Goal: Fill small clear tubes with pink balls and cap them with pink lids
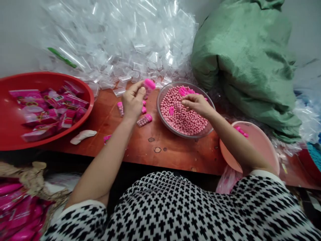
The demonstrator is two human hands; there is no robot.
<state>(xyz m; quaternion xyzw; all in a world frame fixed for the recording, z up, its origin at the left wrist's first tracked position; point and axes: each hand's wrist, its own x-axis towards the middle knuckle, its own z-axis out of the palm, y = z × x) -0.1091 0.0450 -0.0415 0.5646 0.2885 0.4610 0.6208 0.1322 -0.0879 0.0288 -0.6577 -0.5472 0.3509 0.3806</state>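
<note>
My left hand pinches a small clear plastic container with a bright pink cap, raised above the table. My right hand is over a grey bowl of small pink balls. Its fingers are closed on what looks like a small clear container with pink balls in it, partly blurred. Loose pink caps lie on the balls, some beside my right fingers. Below and beside my left hand, several filled containers with pink caps lie on the table.
A big heap of clear empty containers rises along the back. At left stands a red basin with pink packets. A green sack fills the back right. A peach basin sits under my right forearm. A white piece lies near the front edge.
</note>
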